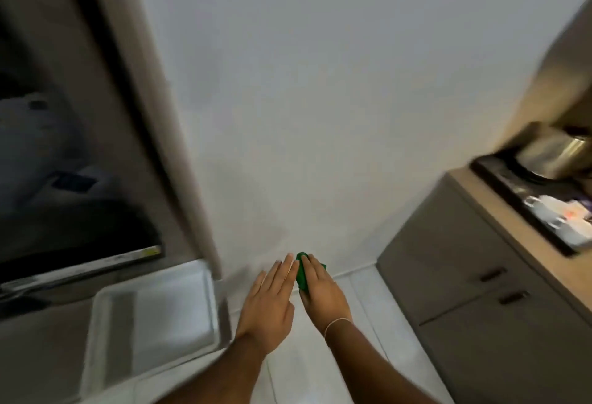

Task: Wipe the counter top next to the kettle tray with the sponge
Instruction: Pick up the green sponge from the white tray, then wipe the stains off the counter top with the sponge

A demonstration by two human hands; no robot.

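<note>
My right hand [323, 294] holds a green sponge [302, 272] in front of me, over the pale floor near the white wall. Only part of the sponge shows past my fingers. My left hand [269, 301] is flat beside it with fingers straight and together, its fingertips close to the sponge. At the far right stands a steel kettle [554, 155] on a dark tray [499, 179], which lies on a tan counter top [525, 237]. Both hands are well left of and below the counter. The view is blurred.
Small white items and sachets [557, 214] lie on the near part of the tray. Grey cabinet doors with dark handles [490, 274] sit under the counter. At the left are a dark screen [80, 237] and a white tray-like surface [153, 314].
</note>
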